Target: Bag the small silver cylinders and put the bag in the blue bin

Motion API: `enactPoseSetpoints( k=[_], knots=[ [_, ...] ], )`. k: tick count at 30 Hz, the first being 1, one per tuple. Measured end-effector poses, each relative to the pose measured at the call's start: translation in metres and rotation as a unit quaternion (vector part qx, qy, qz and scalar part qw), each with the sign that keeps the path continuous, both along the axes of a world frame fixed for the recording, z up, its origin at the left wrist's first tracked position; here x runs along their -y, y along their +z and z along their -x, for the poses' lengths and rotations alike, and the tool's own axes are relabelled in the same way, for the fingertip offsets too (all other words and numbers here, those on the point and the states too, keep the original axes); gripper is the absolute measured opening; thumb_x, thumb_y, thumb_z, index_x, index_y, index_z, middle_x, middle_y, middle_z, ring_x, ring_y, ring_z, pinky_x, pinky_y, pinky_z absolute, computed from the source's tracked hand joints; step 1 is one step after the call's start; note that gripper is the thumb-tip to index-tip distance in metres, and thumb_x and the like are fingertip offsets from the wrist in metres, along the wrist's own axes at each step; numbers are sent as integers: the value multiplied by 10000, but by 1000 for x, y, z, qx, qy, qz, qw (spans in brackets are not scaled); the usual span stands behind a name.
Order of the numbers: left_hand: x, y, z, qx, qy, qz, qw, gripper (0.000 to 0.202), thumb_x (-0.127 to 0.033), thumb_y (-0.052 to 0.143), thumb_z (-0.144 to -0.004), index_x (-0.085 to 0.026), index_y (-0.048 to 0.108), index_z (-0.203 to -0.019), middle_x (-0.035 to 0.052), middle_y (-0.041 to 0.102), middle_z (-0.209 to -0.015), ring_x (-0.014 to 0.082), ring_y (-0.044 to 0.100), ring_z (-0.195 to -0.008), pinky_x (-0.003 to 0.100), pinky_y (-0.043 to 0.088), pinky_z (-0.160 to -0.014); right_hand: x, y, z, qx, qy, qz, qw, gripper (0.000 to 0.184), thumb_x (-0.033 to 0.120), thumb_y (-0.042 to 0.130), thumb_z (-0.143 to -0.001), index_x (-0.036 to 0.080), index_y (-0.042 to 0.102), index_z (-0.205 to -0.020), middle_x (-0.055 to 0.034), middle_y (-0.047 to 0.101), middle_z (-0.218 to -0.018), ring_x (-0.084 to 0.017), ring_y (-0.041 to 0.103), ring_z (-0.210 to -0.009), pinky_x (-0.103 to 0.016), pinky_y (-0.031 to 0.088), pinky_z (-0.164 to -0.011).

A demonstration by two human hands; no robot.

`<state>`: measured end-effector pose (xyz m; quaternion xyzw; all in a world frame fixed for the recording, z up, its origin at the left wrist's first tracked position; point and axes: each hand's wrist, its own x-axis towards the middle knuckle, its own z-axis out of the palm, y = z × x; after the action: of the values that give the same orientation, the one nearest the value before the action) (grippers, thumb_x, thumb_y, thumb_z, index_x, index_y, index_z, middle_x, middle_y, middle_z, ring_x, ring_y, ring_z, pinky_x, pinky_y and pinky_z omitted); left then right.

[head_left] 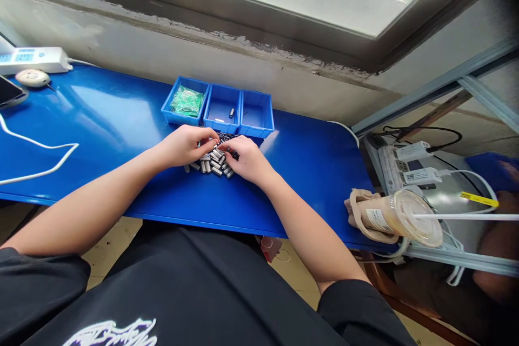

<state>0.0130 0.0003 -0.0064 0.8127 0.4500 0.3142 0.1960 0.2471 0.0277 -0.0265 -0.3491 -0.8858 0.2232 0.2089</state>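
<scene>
Both my hands rest on a blue table (308, 173) over a pile of several small grey metal cylinders (213, 165). My left hand (185, 145) lies on the left side of the pile, fingers curled toward its middle. My right hand (246, 158) pinches a small dark part (234, 154) between thumb and fingertips at the pile's right edge. Whether the left fingers hold a piece is hidden. Just behind the hands stand three joined blue bins (222, 117): the left holds green bagged parts (186, 100), the middle holds a couple of small pieces, the right looks bare.
A white power strip (34, 59), a round white object (32, 78), a phone (8, 91) and a white cable (44, 146) lie at the table's left. A lidded plastic cup (399, 217) with a straw lies at the right edge, beside another power strip (409, 165).
</scene>
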Motion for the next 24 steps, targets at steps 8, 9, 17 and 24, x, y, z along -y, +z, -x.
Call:
enactPoseSetpoints(
  k=[8, 9, 17, 24],
  knots=[
    [2, 1, 0, -2, 2, 10, 1000, 371, -454, 548, -1003, -177, 785, -1067, 26, 754, -799, 107, 625, -664, 194, 472, -671, 3, 0, 1, -64, -19, -25, 997, 355, 91, 541, -916, 202, 768, -1165, -86, 778, -1081, -212, 680, -1032, -394, 580, -985],
    [2, 1, 0, 0, 4, 10, 1000, 369, -456, 559, -1003, -179, 782, -1100, 20, 746, -786, 105, 621, -658, 193, 475, -674, 4, 1, 1, -97, -28, -25, 995, 326, 106, 539, -921, 204, 768, -1131, -84, 768, -1073, -199, 683, -1020, -374, 591, -962],
    [-1, -2, 1, 13, 0, 15, 1000, 375, -481, 597, -998, -184, 787, -1126, 6, 728, -749, 94, 608, -636, 187, 463, -669, 5, 0, 10, -365, -114, 211, 900, 315, 485, 780, -837, 212, 688, -964, -29, 770, -939, -140, 748, -875, -314, 637, -855],
    [0, 0, 1, 21, 8, 1, 1000, 346, -462, 627, -987, -178, 789, -1100, 6, 720, -735, 86, 570, -617, 183, 444, -643, 4, -2, 15, -402, -141, 284, 859, 509, 597, 912, -695, 206, 688, -933, -9, 790, -864, -134, 771, -828, -312, 665, -861]
  ],
)
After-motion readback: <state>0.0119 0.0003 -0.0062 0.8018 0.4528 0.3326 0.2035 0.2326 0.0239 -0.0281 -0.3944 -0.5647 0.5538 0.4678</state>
